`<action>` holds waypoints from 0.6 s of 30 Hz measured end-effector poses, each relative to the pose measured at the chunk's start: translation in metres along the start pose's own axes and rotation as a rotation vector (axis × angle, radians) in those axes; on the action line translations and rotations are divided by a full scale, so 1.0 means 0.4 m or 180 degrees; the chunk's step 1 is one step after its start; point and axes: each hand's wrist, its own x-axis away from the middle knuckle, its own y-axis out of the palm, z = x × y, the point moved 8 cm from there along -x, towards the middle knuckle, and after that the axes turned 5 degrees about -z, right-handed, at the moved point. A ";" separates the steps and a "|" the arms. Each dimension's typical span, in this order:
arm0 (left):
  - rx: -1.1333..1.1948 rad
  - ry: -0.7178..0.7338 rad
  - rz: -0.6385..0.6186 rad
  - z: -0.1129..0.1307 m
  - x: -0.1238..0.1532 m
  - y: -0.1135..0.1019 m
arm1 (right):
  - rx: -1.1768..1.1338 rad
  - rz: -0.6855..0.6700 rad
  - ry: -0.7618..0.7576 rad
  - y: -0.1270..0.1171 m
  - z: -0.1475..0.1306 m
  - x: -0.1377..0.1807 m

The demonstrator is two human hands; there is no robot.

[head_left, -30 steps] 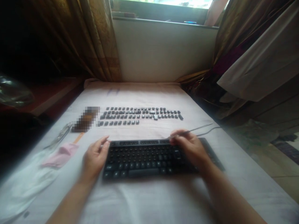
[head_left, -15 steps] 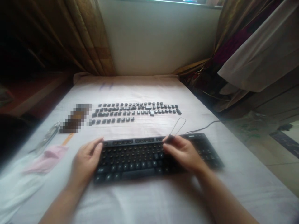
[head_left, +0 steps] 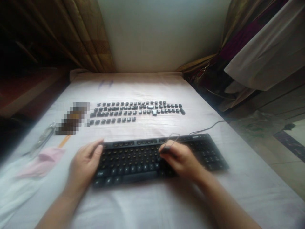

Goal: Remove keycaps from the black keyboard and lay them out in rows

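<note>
A black keyboard point(head_left: 209, 152) lies across the white cloth in front of me. My left hand point(head_left: 83, 165) rests against its left end, fingers curled along the edge. Over the middle keys, my right hand point(head_left: 178, 160) pinches the dark handle of a thin wire-loop keycap puller point(head_left: 172, 139), whose loop points away from me. Beyond the keyboard, several loose black keycaps point(head_left: 135, 111) sit in three rows on the cloth.
The keyboard's cable point(head_left: 207, 128) runs off to the right. A pink cloth point(head_left: 45, 156), metal tweezers point(head_left: 43, 139) and a blurred-out object point(head_left: 71, 118) lie at the left. Curtains hang on both sides, and the bed drops off at the right edge.
My right hand has slid left along the keyboard with the puller, whose loop now tips lower over the keys. The left hand stays at the keyboard's left end. The view has tilted down.
</note>
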 end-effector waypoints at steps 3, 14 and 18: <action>-0.0008 0.0037 0.0003 -0.002 0.001 0.001 | 0.0183 -0.0125 -0.0157 0.014 -0.010 -0.001; -0.0198 0.0604 -0.0066 0.034 0.000 0.016 | 0.0991 -0.0356 -0.0379 0.050 -0.041 -0.002; -0.0273 0.0677 -0.0084 0.038 0.002 0.019 | 0.1177 -0.0364 -0.0480 0.056 -0.055 0.001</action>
